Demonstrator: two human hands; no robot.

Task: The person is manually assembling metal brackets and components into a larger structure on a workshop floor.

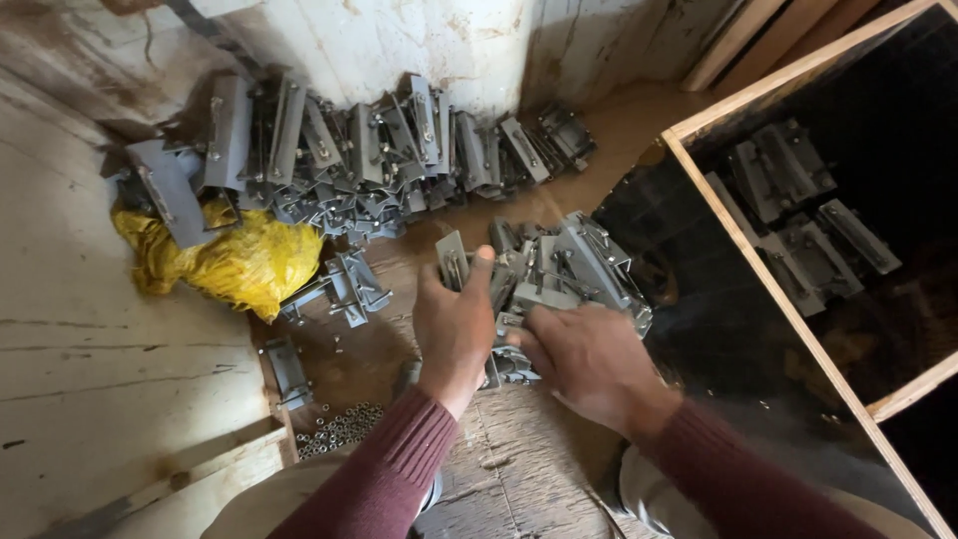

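Both hands point(524, 334) on grey metal brackets point(559, 269).

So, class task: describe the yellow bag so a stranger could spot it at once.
Start at the pale wall along the top, where a row of grey metal brackets leans. At the row's left end, beneath the brackets, lies the yellow bag. It is the only bright, soft, crumpled thing among hard grey metal.
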